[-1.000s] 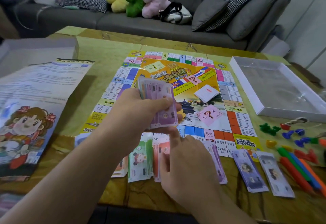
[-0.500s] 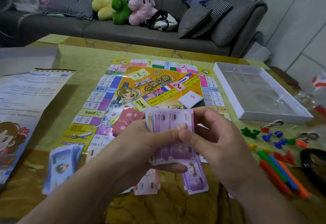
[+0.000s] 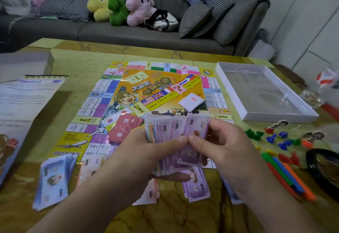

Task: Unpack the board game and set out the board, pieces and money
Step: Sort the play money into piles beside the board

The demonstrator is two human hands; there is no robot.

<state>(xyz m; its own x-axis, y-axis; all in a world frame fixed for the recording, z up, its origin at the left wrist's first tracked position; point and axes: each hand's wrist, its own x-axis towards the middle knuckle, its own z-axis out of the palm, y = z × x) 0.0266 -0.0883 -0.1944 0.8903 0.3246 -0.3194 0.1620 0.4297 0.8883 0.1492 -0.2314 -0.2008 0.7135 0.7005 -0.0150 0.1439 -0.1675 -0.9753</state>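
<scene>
Both hands hold a fat stack of purple paper money (image 3: 176,141) over the near edge of the game board (image 3: 156,93), hiding part of it. The left hand (image 3: 145,157) wraps the stack from below, and the right hand (image 3: 220,144) pinches the top bill by its corner. More flat piles of bills (image 3: 53,177) lie on the shiny tabletop (image 3: 77,62). Red cards (image 3: 124,128) sit on the board. Small plastic pieces (image 3: 282,141) lie at the right, near a white box tray (image 3: 229,86) with clear plastic inside.
</scene>
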